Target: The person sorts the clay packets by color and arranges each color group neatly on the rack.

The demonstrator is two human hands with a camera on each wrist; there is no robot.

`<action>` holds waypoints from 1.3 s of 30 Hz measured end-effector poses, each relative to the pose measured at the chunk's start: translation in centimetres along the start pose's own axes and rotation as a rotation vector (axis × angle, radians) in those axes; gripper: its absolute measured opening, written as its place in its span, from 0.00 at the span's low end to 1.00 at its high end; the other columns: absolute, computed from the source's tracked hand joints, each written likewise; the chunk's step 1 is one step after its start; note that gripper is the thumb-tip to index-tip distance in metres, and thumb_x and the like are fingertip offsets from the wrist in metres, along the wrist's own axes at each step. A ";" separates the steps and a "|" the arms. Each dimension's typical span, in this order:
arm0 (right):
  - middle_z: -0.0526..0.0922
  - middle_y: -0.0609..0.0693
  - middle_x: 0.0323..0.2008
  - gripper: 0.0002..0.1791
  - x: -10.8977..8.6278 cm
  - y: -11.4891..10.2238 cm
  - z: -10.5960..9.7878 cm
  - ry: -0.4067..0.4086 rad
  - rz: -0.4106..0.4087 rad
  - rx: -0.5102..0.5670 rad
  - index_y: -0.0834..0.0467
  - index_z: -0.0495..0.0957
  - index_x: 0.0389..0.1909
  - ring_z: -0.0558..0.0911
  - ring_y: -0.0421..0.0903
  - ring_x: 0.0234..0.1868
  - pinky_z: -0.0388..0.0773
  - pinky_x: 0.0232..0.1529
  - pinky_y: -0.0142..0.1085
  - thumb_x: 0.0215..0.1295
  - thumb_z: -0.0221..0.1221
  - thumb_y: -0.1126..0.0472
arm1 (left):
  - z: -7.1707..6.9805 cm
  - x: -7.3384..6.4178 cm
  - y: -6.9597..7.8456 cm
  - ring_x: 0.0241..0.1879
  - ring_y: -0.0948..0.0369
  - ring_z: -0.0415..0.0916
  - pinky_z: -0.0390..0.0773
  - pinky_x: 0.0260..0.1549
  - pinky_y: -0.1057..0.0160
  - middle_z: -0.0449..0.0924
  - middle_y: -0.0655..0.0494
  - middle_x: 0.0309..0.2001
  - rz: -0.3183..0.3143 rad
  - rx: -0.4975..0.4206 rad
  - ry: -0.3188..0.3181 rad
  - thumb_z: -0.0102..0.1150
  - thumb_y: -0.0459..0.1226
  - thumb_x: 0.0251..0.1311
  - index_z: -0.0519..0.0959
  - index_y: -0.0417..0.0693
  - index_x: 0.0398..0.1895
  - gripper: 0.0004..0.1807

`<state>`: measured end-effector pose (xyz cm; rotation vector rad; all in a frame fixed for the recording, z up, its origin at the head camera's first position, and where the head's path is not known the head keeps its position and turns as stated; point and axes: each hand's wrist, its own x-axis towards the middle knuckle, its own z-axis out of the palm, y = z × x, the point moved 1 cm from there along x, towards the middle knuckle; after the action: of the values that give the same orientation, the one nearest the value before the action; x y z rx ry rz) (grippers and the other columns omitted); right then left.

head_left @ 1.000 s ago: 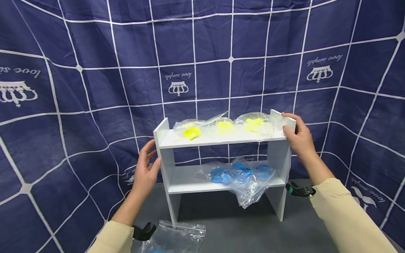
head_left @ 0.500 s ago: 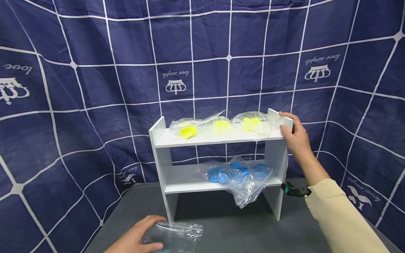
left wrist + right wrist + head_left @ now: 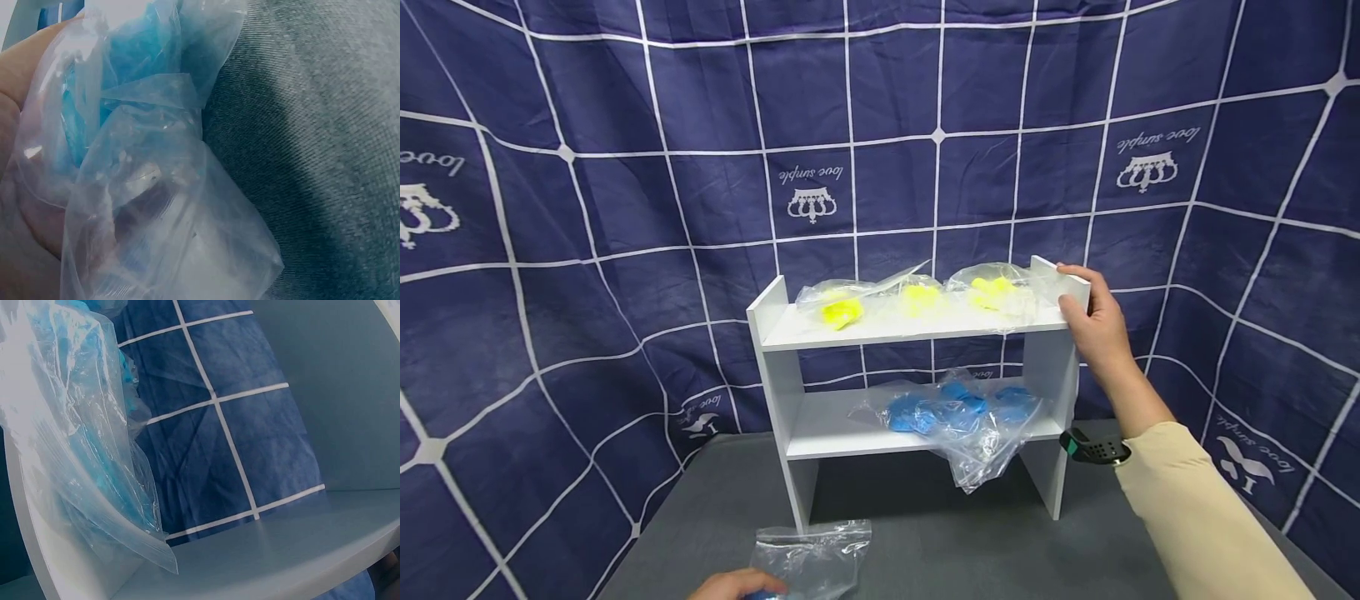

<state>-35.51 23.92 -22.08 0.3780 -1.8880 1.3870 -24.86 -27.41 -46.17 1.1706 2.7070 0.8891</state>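
At the bottom edge of the head view my left hand (image 3: 736,585) holds a clear zip bag (image 3: 827,557) with something blue in it. The left wrist view has the bag (image 3: 169,206) bunched against my palm (image 3: 19,94), its fingertips mostly hidden. My right hand (image 3: 1099,327) grips the top of the right side panel of a small white two-tier shelf (image 3: 842,440), thumb on the inner side. Clear bags with yellow pieces (image 3: 842,312) lie along the upper board. Clear bags with blue pieces (image 3: 955,408) lie on the lower board, one hanging over its front edge.
The shelf stands on a dark grey cloth surface (image 3: 925,554). Behind and at both sides hangs a navy curtain (image 3: 887,200) with a white grid. In the right wrist view a bag of blue pieces (image 3: 94,425) lies near the shelf's edge.
My left hand has come away from the shelf's left side, down to the zip bag in front, and now holds it. The right hand stays on the shelf.
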 end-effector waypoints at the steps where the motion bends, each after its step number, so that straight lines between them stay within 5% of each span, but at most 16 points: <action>1: 0.71 0.48 0.66 0.23 -0.1 -0.2 0.0 -0.001 -0.004 0.007 0.57 0.67 0.64 0.70 0.31 0.49 0.64 0.44 0.23 0.67 0.48 0.65 | -0.1 0.0 0.1 0.41 0.80 0.73 0.73 0.31 0.71 0.83 0.67 0.42 0.001 0.021 0.015 0.60 0.40 0.58 0.81 0.53 0.47 0.13; 11: 0.70 0.41 0.67 0.24 0.9 2.2 -0.3 0.007 -0.001 -0.009 0.51 0.68 0.64 0.70 0.29 0.55 0.64 0.47 0.22 0.68 0.48 0.64 | -1.5 0.7 1.5 0.41 0.78 0.75 0.75 0.32 0.72 0.85 0.66 0.42 0.104 0.171 0.116 0.69 0.44 0.48 0.81 0.54 0.47 0.20; 19: 0.73 0.39 0.65 0.22 0.9 2.2 -0.2 0.036 -0.027 -0.076 0.48 0.70 0.63 0.72 0.26 0.49 0.66 0.43 0.21 0.68 0.50 0.62 | -4.1 2.1 5.8 0.42 0.75 0.75 0.76 0.34 0.71 0.83 0.62 0.46 0.128 0.171 0.165 0.70 0.47 0.50 0.79 0.56 0.51 0.23; 26: 0.74 0.39 0.64 0.22 0.8 2.0 -0.3 0.056 -0.033 -0.102 0.46 0.71 0.61 0.72 0.24 0.48 0.66 0.43 0.20 0.67 0.50 0.61 | -6.7 3.9 10.1 0.48 0.68 0.79 0.73 0.46 0.78 0.82 0.63 0.51 0.264 0.267 0.438 0.73 0.41 0.48 0.78 0.59 0.54 0.27; 32: 0.73 0.41 0.65 0.23 0.8 2.3 -0.3 0.050 -0.018 -0.119 0.47 0.70 0.62 0.73 0.27 0.46 0.66 0.41 0.20 0.67 0.50 0.60 | -8.7 5.8 11.8 0.52 0.66 0.79 0.69 0.52 0.81 0.82 0.59 0.52 0.371 0.286 0.648 0.77 0.34 0.39 0.80 0.54 0.53 0.31; 39: 0.73 0.53 0.65 0.23 -0.3 0.1 0.0 0.039 -0.001 -0.088 0.54 0.70 0.62 0.72 0.28 0.43 0.66 0.41 0.20 0.66 0.49 0.63 | -9.4 8.4 11.8 0.56 0.65 0.76 0.67 0.54 0.82 0.82 0.55 0.54 0.334 0.275 0.790 0.75 0.31 0.40 0.80 0.51 0.53 0.30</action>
<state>-35.34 23.92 -22.34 0.3067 -1.9096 1.2959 -25.69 -19.71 -30.72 1.6414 3.3886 1.2743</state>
